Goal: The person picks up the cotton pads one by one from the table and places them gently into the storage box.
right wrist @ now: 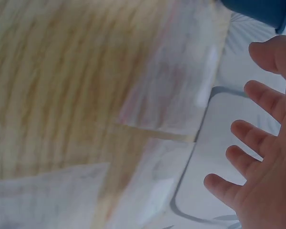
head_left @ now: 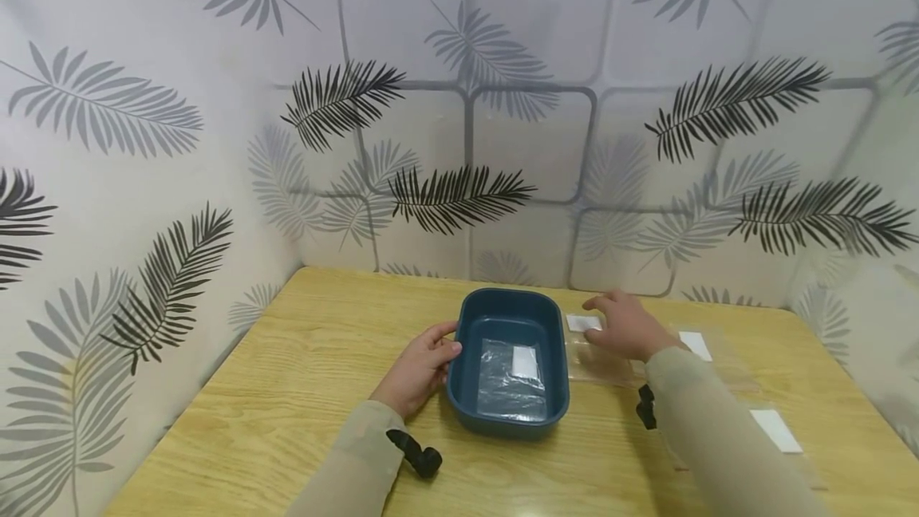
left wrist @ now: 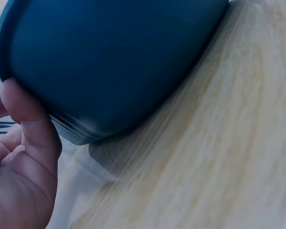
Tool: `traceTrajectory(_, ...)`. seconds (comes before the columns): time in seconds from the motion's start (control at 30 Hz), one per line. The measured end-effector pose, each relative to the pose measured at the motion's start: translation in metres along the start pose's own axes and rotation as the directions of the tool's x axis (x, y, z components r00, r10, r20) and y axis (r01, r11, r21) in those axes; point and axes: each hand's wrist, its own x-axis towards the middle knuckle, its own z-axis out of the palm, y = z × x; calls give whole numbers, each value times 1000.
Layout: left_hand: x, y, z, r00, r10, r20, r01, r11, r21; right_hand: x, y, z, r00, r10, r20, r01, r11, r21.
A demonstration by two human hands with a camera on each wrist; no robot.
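Observation:
A dark blue plastic basin (head_left: pixel 502 427) stands on the table, a clear plastic bag (head_left: pixel 495 381) with a white label patch lying flat inside. My left hand (head_left: pixel 420 365) pinches the basin's left rim, thumb on top and fingers along the outside; the left wrist view has the basin wall (left wrist: pixel 109 62) close up. To the basin's right, my right hand (head_left: pixel 628 325) hovers over another clear bag (head_left: pixel 599 369) with a white patch. In the right wrist view the fingers of that hand (right wrist: pixel 271 138) are spread, with nothing held.
Further clear bags with white patches lie on the right of the wooden table (head_left: pixel 287 397): one bag (head_left: pixel 725 365) behind the right forearm, another bag (head_left: pixel 775 431) nearer the front. Behind the table rises a leaf-patterned wall (head_left: pixel 517 142).

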Motion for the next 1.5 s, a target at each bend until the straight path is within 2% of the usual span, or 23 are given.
traceTrajectory(0.13,1,-2,0,1000,4,4,-4,1000,-4,1,6,6,1000,16,18,-15,1000,-16)
traceTrajectory(0.27,1,-2,1,1000,12,7,-12,1000,2,1,4,7,995,83,53,-82,996,-22)
traceTrajectory(0.47,2,-2,3,1000,2,7,-2,1000,-2,-6,0,7,974,196,117,-193,981,-31)
traceTrajectory(0.6,2,-3,4,1000,-8,9,8,1000,-10,-8,3,11,961,229,155,-221,973,-64)
traceTrajectory(0.8,1,-3,4,1000,5,21,-5,1000,-9,-1,16,18,965,204,167,-184,974,-131)
traceTrajectory(0.97,1,-2,3,1000,0,9,0,1000,-10,0,19,18,968,185,169,-162,977,-141)
traceTrajectory(1.2,-1,-2,2,1000,-6,-1,6,1000,-7,-10,11,10,977,155,146,-139,984,-114)
traceTrajectory(1.5,-2,-1,0,1000,-3,-5,3,1000,-7,-24,4,6,993,70,97,-56,988,-141)
